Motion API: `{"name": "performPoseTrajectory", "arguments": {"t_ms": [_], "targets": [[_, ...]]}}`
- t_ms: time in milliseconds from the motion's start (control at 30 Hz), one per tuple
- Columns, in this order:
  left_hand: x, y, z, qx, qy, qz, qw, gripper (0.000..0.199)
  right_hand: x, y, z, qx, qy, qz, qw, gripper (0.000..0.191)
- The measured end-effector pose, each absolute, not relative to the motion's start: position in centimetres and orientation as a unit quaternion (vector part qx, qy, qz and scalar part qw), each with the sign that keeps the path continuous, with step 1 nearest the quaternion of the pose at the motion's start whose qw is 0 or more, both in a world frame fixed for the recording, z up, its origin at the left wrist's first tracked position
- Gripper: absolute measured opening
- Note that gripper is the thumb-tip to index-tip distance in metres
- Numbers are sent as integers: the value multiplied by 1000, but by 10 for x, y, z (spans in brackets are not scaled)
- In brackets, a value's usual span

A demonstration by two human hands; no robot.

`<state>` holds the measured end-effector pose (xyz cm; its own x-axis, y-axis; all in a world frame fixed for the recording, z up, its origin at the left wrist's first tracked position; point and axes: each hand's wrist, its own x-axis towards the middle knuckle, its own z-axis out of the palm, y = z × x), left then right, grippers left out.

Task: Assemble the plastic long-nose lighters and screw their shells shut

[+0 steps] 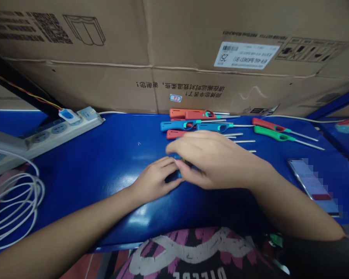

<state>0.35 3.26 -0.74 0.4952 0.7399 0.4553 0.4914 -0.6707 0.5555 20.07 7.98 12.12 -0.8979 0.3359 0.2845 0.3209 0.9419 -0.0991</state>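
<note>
My left hand (158,176) and my right hand (215,161) meet over the middle of the blue table (119,151). Fingers of both are bent in a pinch, and their tips touch or nearly touch. What lies between them is mostly hidden; only small blue and dark bits show. Just beyond my right hand lies a group of long-necked gas lighters, among them a blue lighter (177,125), a second blue lighter (211,127) and an orange-red lighter (197,114). Several metal tubes stick out to the right from behind my right hand.
A red lighter (269,124) and a green lighter (272,133) lie at the right, with a phone (311,182) nearer me. At left are a power strip (55,131) and a coiled white cable (17,209). A large cardboard box (104,81) walls off the back.
</note>
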Motion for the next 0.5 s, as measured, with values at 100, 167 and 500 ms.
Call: {"name": "performPoseTrajectory", "arguments": {"t_ms": [100,167,500], "targets": [[3,32,-7,846,366,336,195,16,198,77,124,-182,-973,50,135,35],[3,32,-7,844,367,334,206,15,197,77,125,-239,-965,50,99,36],[3,33,-6,849,350,348,188,10,201,80,122,-216,-967,68,115,27]]}}
